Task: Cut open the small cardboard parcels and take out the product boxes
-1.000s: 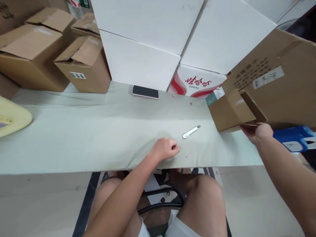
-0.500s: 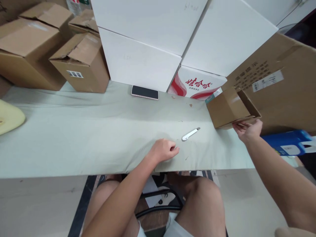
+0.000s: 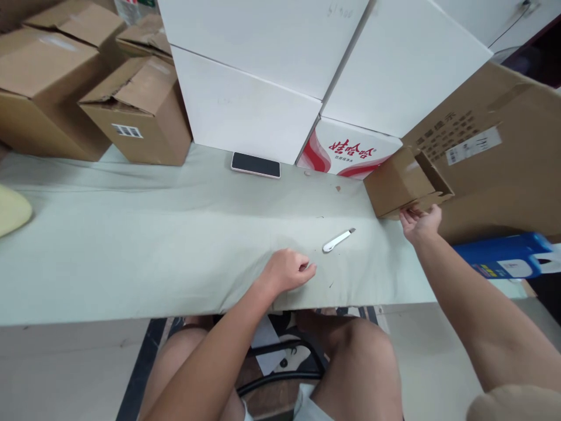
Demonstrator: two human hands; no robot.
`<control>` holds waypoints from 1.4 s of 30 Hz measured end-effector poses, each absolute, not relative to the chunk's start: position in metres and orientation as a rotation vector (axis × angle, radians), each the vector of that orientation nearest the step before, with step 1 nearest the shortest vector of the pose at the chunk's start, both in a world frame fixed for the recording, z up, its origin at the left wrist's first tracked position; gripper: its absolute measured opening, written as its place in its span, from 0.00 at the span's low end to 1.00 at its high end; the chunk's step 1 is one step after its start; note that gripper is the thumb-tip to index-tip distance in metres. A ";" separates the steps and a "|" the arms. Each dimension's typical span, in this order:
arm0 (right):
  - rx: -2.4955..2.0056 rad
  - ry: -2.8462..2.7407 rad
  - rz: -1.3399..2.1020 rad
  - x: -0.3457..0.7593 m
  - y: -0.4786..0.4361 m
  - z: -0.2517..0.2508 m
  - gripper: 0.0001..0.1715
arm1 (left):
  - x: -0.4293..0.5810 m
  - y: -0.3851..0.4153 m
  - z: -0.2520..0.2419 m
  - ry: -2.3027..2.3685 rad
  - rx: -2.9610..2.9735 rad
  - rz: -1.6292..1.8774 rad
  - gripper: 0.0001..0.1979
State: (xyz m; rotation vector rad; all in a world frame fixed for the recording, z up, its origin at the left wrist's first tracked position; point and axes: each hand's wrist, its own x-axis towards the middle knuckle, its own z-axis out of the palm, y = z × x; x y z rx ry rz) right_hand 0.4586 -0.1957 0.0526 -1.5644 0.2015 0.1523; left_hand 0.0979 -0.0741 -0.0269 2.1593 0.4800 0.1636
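My right hand [image 3: 419, 223] is at the near edge of a small cardboard box [image 3: 397, 182], palm turned up, its fingers against the lower edge and the thumb by the flap. The box sits at the table's right side, its top flaps partly raised. My left hand [image 3: 289, 270] rests on the green-grey tablecloth [image 3: 153, 245] near the front edge, curled into a loose fist with nothing visible in it. A white utility knife [image 3: 338, 240] with its blade out lies just beyond the left hand. Nothing is touching it.
White boxes [image 3: 245, 111] are stacked at the back, with a phone [image 3: 256, 165] before them and a red-and-white carton [image 3: 346, 149] beside. Brown boxes [image 3: 140, 117] stand at left. A large cardboard sheet [image 3: 495, 175] and blue package [image 3: 499, 255] are right; a yellow object [image 3: 13, 210] is far left.
The small box has moved left and back towards the red-and-white carton, my right hand moving with it. My left hand and the knife have hardly moved.
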 end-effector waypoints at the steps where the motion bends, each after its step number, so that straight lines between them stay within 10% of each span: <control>1: -1.581 0.183 0.151 0.461 -0.193 0.052 0.28 | 0.098 -0.074 -0.027 0.483 2.159 0.168 0.22; 20: -2.510 -0.829 0.426 0.369 -0.109 0.042 0.10 | 0.074 -0.069 -0.013 0.504 2.174 0.260 0.22; 32: -1.862 -2.203 -0.068 0.100 0.149 0.050 0.39 | 0.024 -0.049 -0.011 0.601 2.065 0.472 0.23; 42: -1.956 -2.173 -0.199 0.089 0.215 0.041 0.41 | 0.016 -0.046 -0.003 0.629 1.936 0.575 0.19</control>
